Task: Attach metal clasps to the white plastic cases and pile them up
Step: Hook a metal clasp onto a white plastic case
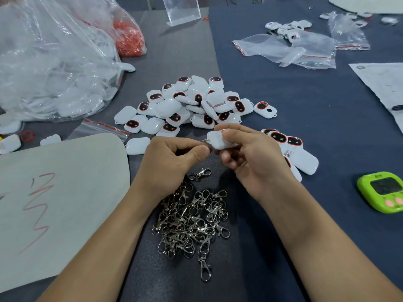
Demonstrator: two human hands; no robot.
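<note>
My right hand (pixel 253 158) grips a white plastic case (pixel 218 140) above the table's middle. My left hand (pixel 170 162) pinches a metal clasp (pixel 206 143) at the case's left edge; the clasp is mostly hidden by my fingers. A heap of loose metal clasps (pixel 192 219) lies below my hands on the dark mat. A big pile of white cases with red-rimmed black windows (pixel 192 105) sits just beyond my hands. A smaller pile of cases (pixel 292 153) lies to the right of my right hand, one with a clasp showing.
A large clear bag of white cases (pixel 50 68) fills the back left, with a bag of red rings (pixel 128 38) behind it. A grey board with red marks (pixel 54 192) lies left. A green timer (pixel 381 192) sits right. Empty zip bags (pixel 290 49) lie far right.
</note>
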